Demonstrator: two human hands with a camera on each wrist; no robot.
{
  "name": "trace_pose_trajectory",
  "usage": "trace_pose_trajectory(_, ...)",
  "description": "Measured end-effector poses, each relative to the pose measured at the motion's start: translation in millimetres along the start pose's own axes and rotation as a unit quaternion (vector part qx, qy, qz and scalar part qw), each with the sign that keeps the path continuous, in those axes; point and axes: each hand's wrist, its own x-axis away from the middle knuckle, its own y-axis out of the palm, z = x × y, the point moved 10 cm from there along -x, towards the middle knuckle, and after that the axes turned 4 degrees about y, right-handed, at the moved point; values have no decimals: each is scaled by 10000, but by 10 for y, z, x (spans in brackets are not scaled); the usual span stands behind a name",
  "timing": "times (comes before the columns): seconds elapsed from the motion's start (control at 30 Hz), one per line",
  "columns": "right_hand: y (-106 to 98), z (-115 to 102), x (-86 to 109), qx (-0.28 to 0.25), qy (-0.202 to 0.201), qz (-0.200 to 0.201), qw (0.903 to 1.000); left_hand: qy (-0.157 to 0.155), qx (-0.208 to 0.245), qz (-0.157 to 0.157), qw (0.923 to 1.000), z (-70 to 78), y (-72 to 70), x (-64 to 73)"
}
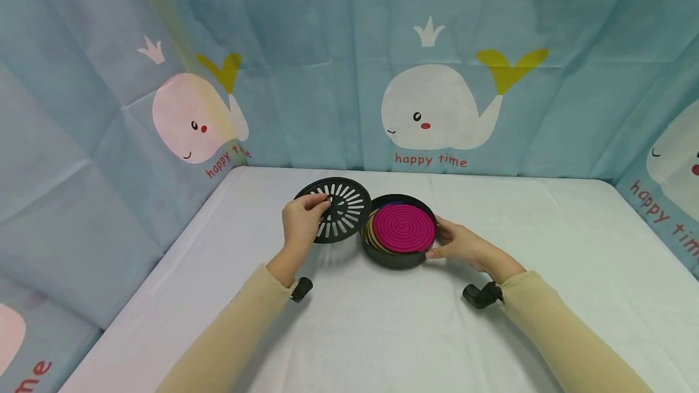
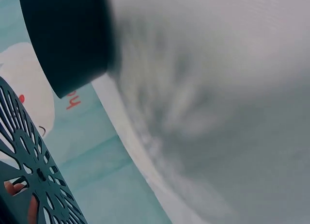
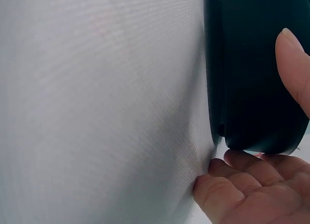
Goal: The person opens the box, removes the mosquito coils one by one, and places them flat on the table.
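Observation:
My left hand [image 1: 302,220] pinches a round black slotted lid [image 1: 357,216] near its centre and holds it tilted above the table, left of the box. Fingers show through its slots in the left wrist view. A round black mosquito coil box [image 1: 397,262] sits on the table with its top uncovered. Inside lies a magenta mosquito coil [image 1: 404,228], over yellowish coils that peek out on the left. My right hand [image 1: 464,246] grips the box's right side, with the thumb against its wall and the other fingers curled at its far side.
White cloth covers the table [image 1: 371,332]. A blue curtain [image 1: 306,108] with printed whales hangs behind and at both sides. Each wrist carries a small black camera, one at the left wrist [image 1: 302,289] and one at the right wrist [image 1: 483,296].

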Motion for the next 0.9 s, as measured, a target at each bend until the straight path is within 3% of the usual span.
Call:
trace_pose_trajectory(0.47,10,11,14,-56,-92,-48,9999,-315,3,230,9992,-252,-246,-44)
trace_pose_trajectory(0.9,16,-20,24,-88,-177,-118,9997,-545,-192,242,9980,-514,-366,-99)
